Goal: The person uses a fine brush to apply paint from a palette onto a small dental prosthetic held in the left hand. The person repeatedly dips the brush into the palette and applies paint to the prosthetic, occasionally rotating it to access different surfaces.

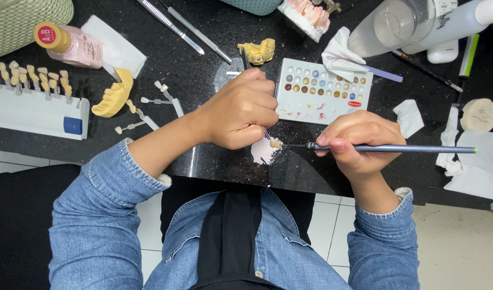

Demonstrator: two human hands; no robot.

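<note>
Right now your left hand (240, 110) is curled shut around a thin dark holder, and the small cream tooth (275, 144) sits at its lower end, just below your fingers and above the white smear on the black counter (203, 161). Your right hand (356, 142) is closed in a pen grip on a slim grey brush (391, 148). The brush's long axis runs almost level, left to right across the view, with its green-tipped tail pointing away to your right and its fine tip (287, 145) aimed straight at the tooth. Tip and tooth look touching or just apart; you cannot tell which from this angle.

So the tooth lies between your two hands, hard against the left one and a short reach left of your right fingers. The left hand is the nearer of the two.

Just behind both hands rests the white paint tray (324, 110) with its rows of coloured wells, lying up and slightly right of the tooth. A yellow jaw model (113, 96) and loose shade tabs (144, 115) lie well off to your left.
</note>
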